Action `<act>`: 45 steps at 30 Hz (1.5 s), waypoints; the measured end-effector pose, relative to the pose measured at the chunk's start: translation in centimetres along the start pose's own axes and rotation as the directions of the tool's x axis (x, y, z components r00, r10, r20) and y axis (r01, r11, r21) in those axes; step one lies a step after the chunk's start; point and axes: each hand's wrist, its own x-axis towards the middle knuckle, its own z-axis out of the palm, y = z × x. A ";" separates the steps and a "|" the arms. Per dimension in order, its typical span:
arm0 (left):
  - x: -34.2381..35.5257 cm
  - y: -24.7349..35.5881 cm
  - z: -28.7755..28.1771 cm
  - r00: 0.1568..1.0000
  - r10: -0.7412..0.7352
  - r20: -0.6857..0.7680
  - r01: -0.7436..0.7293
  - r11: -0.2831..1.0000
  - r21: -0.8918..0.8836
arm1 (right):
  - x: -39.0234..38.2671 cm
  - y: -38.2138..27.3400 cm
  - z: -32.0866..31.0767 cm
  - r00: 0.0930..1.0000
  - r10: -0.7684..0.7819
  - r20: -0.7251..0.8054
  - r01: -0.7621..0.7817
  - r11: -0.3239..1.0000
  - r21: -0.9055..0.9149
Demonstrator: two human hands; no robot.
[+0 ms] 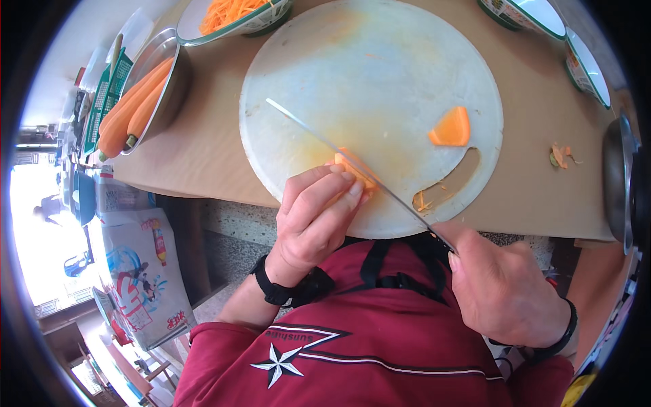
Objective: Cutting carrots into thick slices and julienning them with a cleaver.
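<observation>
My left hand [319, 210] is closed on an orange carrot piece [354, 168], its fingertips curled on top, near the lower edge of a round white cutting board [373, 74]. In my right hand [498, 281] is the handle of a long thin knife [308, 129]. Its blade slants up to the left across the board and lies against the carrot piece, just beyond my left fingertips. Another carrot chunk [452, 127] rests apart on the right of the board, above the handle slot. A few orange shreds [424, 201] lie in that slot.
A metal bowl [178, 85] with whole carrots [139, 105] stands at the left. Behind it is a green basket [108, 98]. A bowl of shredded carrot [230, 15] sits at the far left. More bowls [525, 17] stand at the far right, with carrot scraps [561, 156] nearer.
</observation>
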 end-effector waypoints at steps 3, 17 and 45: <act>0.1 0.2 -0.4 0.999 -0.016 0.032 0.016 1.000 -0.001 | 0.2 -0.1 0.2 1.000 -0.025 0.006 0.025 0.999 -0.033; -0.1 -0.5 -0.1 1.000 0.000 0.008 0.000 1.000 0.010 | 6.0 -0.2 1.1 1.000 0.017 0.008 -0.017 0.999 -0.035; -0.5 -0.3 0.1 1.000 -0.012 -0.024 0.013 1.000 0.021 | 2.5 1.2 -0.2 0.987 0.013 -0.157 0.020 0.978 0.205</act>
